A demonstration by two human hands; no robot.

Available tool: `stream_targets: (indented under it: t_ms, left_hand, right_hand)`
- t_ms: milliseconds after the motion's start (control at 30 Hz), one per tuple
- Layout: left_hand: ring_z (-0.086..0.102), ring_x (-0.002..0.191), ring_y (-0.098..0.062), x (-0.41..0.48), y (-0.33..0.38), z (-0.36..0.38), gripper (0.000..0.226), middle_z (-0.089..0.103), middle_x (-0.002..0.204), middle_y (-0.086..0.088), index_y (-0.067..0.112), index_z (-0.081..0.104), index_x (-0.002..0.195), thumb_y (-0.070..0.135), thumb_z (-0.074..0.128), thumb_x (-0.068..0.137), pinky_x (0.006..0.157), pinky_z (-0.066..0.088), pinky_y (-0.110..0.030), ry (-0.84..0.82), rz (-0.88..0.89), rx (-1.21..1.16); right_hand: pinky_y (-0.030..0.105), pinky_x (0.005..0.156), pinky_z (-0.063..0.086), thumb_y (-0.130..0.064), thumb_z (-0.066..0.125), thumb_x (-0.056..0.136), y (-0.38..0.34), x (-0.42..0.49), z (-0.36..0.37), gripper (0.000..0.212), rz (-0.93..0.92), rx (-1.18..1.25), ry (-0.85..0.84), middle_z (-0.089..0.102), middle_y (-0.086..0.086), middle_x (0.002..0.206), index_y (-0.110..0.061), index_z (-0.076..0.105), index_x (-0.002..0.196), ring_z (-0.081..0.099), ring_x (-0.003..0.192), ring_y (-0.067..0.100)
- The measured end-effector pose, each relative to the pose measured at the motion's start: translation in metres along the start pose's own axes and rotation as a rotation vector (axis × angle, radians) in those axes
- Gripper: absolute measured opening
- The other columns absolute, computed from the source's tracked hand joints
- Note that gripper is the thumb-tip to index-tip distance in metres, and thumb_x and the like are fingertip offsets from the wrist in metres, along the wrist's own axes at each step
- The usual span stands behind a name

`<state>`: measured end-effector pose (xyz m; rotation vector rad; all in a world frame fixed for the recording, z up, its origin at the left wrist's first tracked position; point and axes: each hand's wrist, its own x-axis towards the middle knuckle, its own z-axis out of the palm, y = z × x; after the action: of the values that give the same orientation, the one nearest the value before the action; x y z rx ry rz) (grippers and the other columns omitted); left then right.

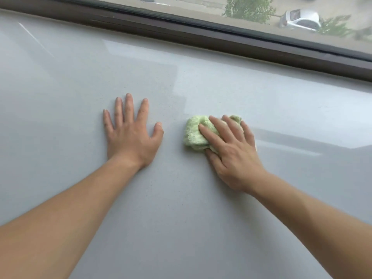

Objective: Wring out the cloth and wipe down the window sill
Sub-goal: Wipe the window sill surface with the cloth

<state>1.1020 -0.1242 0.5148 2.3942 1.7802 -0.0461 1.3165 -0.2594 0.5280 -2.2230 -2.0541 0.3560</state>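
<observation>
The right hand (231, 156) is pressing down on a pale green microfibre cloth (194, 130), which is lying bunched on the window sill (181, 228) a little right of centre. The cloth is looking soft, fluffy and light, folding into a loose wad under the palm. It is probably damp, so it should be gliding over the glossy surface rather than dragging (wetness itself is not plainly showing). A flat palm over the middle of the wad seems the best hold, with the thumb catching the near edge so the bundle does not unroll.

The fingers (216, 125) are lying nearly straight and slightly spread across the top of the cloth, pushing rather than gripping, while the thumb is sitting against its near edge.

The left hand (130, 137) is resting flat on the bare sill just beside the cloth, apart from it, fingers spread wide and holding nothing; it appears to be bracing the body.

Beyond both hands, the grey sill is running up to a dark brown window frame (201, 39), and through the glass a white car (302, 19) is showing below.
</observation>
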Motion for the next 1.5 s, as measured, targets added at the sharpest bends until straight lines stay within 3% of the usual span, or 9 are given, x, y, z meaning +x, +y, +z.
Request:
stream_targets:
  t_ms: [67, 267, 500, 600, 733, 967, 1200, 1433, 1500]
  left_hand:
    - [-0.011, 0.152, -0.022, 0.0, 0.0, 0.0, 0.076, -0.005, 0.167, -0.005, 0.03, 0.01, 0.156, 0.062, 0.018, 0.087, 0.121, -0.007, -0.054, -0.005, 0.004, -0.006]
    - [-0.001, 0.153, -0.021, -0.004, -0.002, -0.003, 0.077, 0.008, 0.166, -0.007, 0.027, 0.026, 0.153, 0.062, 0.023, 0.085, 0.119, -0.009, -0.058, 0.016, 0.042, -0.121]
    - [0.021, 0.148, -0.026, -0.033, -0.018, -0.017, 0.076, 0.033, 0.157, -0.009, 0.016, 0.043, 0.144, 0.058, 0.031, 0.081, 0.12, -0.003, -0.056, 0.047, 0.156, -0.341]
    - [0.024, 0.147, -0.03, -0.092, -0.018, -0.012, 0.062, 0.036, 0.156, -0.014, 0.015, 0.049, 0.139, 0.047, 0.033, 0.089, 0.12, -0.001, -0.057, 0.064, 0.253, -0.287]
    - [0.003, 0.153, -0.024, -0.16, -0.03, 0.004, 0.062, 0.014, 0.165, -0.008, 0.025, 0.035, 0.15, 0.05, 0.026, 0.094, 0.119, -0.012, -0.054, -0.047, 0.262, -0.161]
    - [-0.008, 0.153, -0.024, -0.167, -0.034, 0.016, 0.065, -0.003, 0.167, -0.006, 0.03, 0.009, 0.158, 0.052, 0.016, 0.097, 0.119, -0.004, -0.06, -0.05, 0.292, 0.055]
    - [-0.016, 0.152, -0.021, -0.167, -0.035, 0.014, 0.065, -0.01, 0.166, -0.003, 0.033, 0.003, 0.157, 0.053, 0.011, 0.096, 0.119, -0.008, -0.058, -0.072, 0.28, 0.016]
    - [-0.009, 0.153, -0.02, -0.169, -0.038, 0.009, 0.058, 0.001, 0.167, -0.003, 0.034, 0.023, 0.154, 0.047, 0.015, 0.098, 0.119, -0.011, -0.055, -0.058, 0.308, -0.122]
    - [-0.009, 0.153, -0.021, -0.169, -0.039, 0.009, 0.059, 0.001, 0.167, -0.004, 0.035, 0.023, 0.154, 0.049, 0.016, 0.097, 0.119, -0.011, -0.056, -0.063, 0.312, -0.115]
  right_hand:
    - [0.048, 0.121, 0.004, -0.049, 0.031, 0.095, 0.024, 0.0, -0.007, 0.057, -0.003, 0.003, -0.003, 0.022, -0.01, 0.161, -0.045, 0.022, 0.151, 0.012, 0.15, 0.022]
    - [0.052, 0.12, 0.002, -0.043, 0.038, 0.096, 0.028, 0.01, -0.005, 0.056, 0.516, 0.083, 0.153, 0.019, -0.005, 0.162, -0.042, 0.022, 0.151, 0.011, 0.15, 0.027]
    - [0.054, 0.118, 0.013, -0.044, 0.044, 0.09, -0.043, -0.09, 0.021, 0.061, -0.097, 0.0, -0.013, 0.031, -0.006, 0.159, -0.042, 0.03, 0.149, 0.022, 0.148, 0.027]
    - [0.05, 0.12, 0.007, -0.046, 0.037, 0.09, -0.002, -0.067, 0.006, 0.061, 0.13, 0.008, 0.038, 0.027, -0.005, 0.161, -0.043, 0.026, 0.15, 0.019, 0.149, 0.025]
    - [0.051, 0.12, -0.002, -0.043, 0.036, 0.097, -0.009, -0.054, 0.006, 0.056, 0.517, 0.097, 0.102, 0.014, -0.006, 0.163, -0.043, 0.019, 0.151, 0.006, 0.151, 0.024]
    - [0.055, 0.118, 0.014, -0.045, 0.043, 0.09, -0.083, -0.138, 0.032, 0.061, -0.007, -0.039, -0.005, 0.031, -0.004, 0.159, -0.039, 0.032, 0.15, 0.022, 0.148, 0.028]
    - [0.05, 0.12, -0.004, -0.043, 0.033, 0.097, -0.076, -0.111, 0.028, 0.056, 0.576, 0.12, 0.123, 0.015, -0.008, 0.163, -0.043, 0.019, 0.151, 0.005, 0.151, 0.023]
    - [0.056, 0.119, 0.013, -0.044, 0.04, 0.095, -0.139, -0.213, 0.047, 0.06, -0.005, -0.033, -0.043, 0.025, -0.004, 0.162, -0.039, 0.026, 0.153, 0.014, 0.151, 0.026]
    - [0.054, 0.12, 0.011, -0.046, 0.038, 0.093, -0.116, -0.206, 0.045, 0.06, 0.058, -0.049, -0.015, 0.028, -0.004, 0.161, -0.04, 0.027, 0.152, 0.017, 0.15, 0.026]
